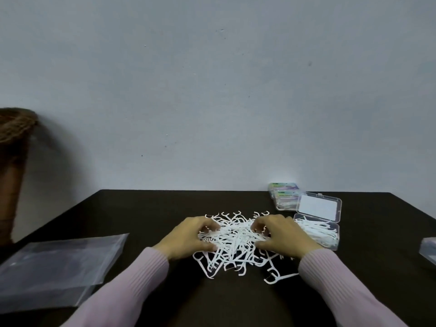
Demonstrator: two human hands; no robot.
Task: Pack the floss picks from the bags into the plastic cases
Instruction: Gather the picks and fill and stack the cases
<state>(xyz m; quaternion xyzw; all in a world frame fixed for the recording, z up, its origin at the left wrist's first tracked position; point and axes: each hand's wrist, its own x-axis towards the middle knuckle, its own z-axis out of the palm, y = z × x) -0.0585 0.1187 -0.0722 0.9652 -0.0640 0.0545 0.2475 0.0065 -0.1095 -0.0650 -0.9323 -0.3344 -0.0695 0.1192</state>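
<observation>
A loose heap of white floss picks lies in the middle of the dark table. My left hand curls its fingers into the heap's left side, and my right hand curls into its right side; both gather picks between fingers and thumb. Just right of the heap an open clear plastic case holds several picks, its lid tipped back. An emptied clear plastic bag lies flat at the left.
Two closed, labelled cases are stacked at the table's back edge beside the open case. Another clear case shows partly at the right border. A brown woven basket stands off the table at the far left. A grey wall rises behind.
</observation>
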